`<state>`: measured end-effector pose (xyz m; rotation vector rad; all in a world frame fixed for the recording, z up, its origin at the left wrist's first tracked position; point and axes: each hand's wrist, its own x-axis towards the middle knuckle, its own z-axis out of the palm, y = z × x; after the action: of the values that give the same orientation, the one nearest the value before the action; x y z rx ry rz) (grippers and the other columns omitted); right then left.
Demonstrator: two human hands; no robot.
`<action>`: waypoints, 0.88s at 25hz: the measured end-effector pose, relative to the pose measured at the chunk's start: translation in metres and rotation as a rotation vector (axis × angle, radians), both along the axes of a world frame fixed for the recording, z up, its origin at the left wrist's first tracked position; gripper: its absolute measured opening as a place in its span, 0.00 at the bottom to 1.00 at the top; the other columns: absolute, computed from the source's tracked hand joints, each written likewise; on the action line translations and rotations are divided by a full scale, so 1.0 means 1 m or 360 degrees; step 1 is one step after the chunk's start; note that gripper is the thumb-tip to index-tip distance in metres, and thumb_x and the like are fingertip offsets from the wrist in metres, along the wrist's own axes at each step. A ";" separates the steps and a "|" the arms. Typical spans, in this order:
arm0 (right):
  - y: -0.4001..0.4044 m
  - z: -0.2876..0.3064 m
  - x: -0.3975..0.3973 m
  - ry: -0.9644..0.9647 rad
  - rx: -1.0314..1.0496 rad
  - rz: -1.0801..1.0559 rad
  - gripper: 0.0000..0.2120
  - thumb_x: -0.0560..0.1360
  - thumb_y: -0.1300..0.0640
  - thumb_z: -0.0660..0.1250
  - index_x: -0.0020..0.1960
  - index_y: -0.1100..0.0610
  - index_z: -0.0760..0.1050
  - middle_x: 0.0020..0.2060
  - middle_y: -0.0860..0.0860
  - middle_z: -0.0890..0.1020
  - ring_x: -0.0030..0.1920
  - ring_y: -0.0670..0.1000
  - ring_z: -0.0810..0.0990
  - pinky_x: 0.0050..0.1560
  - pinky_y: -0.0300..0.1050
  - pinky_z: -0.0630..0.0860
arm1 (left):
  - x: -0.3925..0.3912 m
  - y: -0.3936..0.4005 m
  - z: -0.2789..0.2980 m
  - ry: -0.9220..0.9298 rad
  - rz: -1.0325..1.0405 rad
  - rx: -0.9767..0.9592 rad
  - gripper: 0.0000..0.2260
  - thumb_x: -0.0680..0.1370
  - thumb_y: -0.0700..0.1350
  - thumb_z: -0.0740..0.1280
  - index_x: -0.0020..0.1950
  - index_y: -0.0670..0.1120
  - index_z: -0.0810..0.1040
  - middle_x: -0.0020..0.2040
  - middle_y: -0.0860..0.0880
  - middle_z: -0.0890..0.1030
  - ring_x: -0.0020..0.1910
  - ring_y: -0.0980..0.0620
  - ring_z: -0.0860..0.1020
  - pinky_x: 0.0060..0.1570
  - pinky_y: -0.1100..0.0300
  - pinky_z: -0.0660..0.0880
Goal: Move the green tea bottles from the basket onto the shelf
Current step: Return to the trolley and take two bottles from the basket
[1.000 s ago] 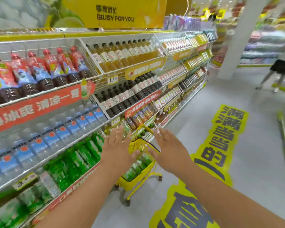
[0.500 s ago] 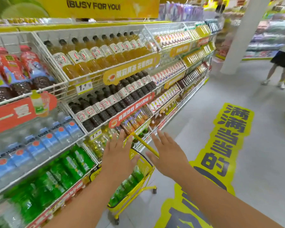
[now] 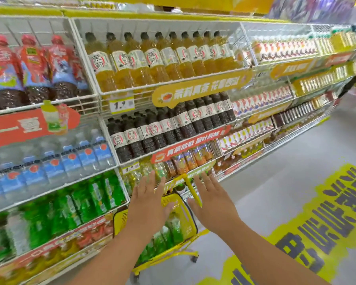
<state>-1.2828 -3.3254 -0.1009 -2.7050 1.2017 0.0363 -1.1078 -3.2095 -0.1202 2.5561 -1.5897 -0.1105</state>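
Note:
A yellow wheeled basket [image 3: 184,221] stands on the floor against the shelving, and green tea bottles [image 3: 170,233] lie inside it. Its yellow handle [image 3: 191,191] rises between my hands. My left hand [image 3: 147,204] hovers over the basket's near rim with fingers spread and nothing in it. My right hand [image 3: 213,204] is open too, just right of the handle, its thumb near it. More green tea bottles [image 3: 80,200] stand on a low shelf [image 3: 56,190] to the left of the basket.
The shelving holds rows of water bottles [image 3: 70,161], dark tea bottles [image 3: 162,130], yellow tea bottles [image 3: 152,60] and red-labelled bottles [image 3: 33,70]. Grey aisle floor with a yellow floor sticker [image 3: 317,223] lies to the right.
My view has moved closer to the shelving and the basket. Both hands stay open above the basket, a little nearer to it.

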 end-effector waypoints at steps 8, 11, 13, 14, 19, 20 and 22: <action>-0.069 -0.045 0.063 0.0052 0.0075 0.0074 0.43 0.73 0.28 0.32 0.83 0.47 0.38 0.83 0.49 0.40 0.82 0.53 0.39 0.82 0.53 0.48 | 0.065 -0.059 -0.049 0.0146 0.0085 0.0060 0.38 0.75 0.69 0.40 0.83 0.55 0.44 0.82 0.48 0.36 0.81 0.44 0.40 0.79 0.45 0.46; -0.087 -0.071 0.076 0.0119 0.0173 0.0133 0.37 0.80 0.32 0.42 0.84 0.48 0.40 0.83 0.49 0.41 0.83 0.53 0.40 0.81 0.52 0.51 | 0.077 -0.069 -0.071 0.0217 0.0190 0.0087 0.35 0.80 0.67 0.48 0.83 0.55 0.45 0.82 0.48 0.37 0.81 0.45 0.40 0.79 0.46 0.46; -0.099 -0.096 0.086 0.0163 0.0238 0.0225 0.37 0.81 0.33 0.42 0.84 0.50 0.41 0.83 0.49 0.41 0.83 0.53 0.40 0.81 0.52 0.51 | 0.081 -0.077 -0.091 0.0238 0.0282 0.0126 0.34 0.81 0.66 0.50 0.83 0.55 0.44 0.82 0.47 0.38 0.81 0.44 0.42 0.78 0.46 0.46; -0.104 -0.109 0.090 0.0182 0.0249 0.0272 0.39 0.78 0.31 0.38 0.84 0.50 0.42 0.83 0.50 0.41 0.83 0.53 0.40 0.81 0.52 0.50 | 0.082 -0.082 -0.103 0.0257 0.0319 0.0146 0.34 0.81 0.65 0.52 0.83 0.54 0.44 0.82 0.47 0.39 0.81 0.44 0.43 0.78 0.46 0.47; -0.127 -0.206 0.101 0.0329 0.0356 0.0409 0.43 0.74 0.32 0.36 0.84 0.51 0.45 0.83 0.52 0.45 0.83 0.56 0.46 0.80 0.57 0.54 | 0.085 -0.085 -0.183 0.0445 0.0564 0.0057 0.33 0.81 0.62 0.58 0.83 0.51 0.53 0.83 0.46 0.48 0.81 0.42 0.50 0.78 0.45 0.54; -0.131 -0.228 0.103 0.0372 0.0376 0.0433 0.41 0.76 0.32 0.39 0.84 0.52 0.45 0.83 0.53 0.45 0.83 0.56 0.46 0.81 0.56 0.53 | 0.086 -0.082 -0.204 0.0463 0.0624 0.0059 0.33 0.81 0.62 0.58 0.82 0.51 0.54 0.83 0.46 0.49 0.81 0.42 0.51 0.77 0.44 0.56; -0.139 -0.275 0.109 0.0441 0.0433 0.0473 0.38 0.81 0.34 0.45 0.84 0.53 0.43 0.83 0.54 0.44 0.83 0.56 0.44 0.81 0.53 0.50 | 0.087 -0.076 -0.250 0.0434 0.0700 0.0096 0.33 0.80 0.63 0.58 0.82 0.49 0.57 0.82 0.44 0.53 0.80 0.39 0.55 0.76 0.42 0.60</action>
<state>-1.1742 -3.4642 -0.3762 -2.6629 0.7720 0.5862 -1.0206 -3.2853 -0.3699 2.7230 -0.9220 -0.4423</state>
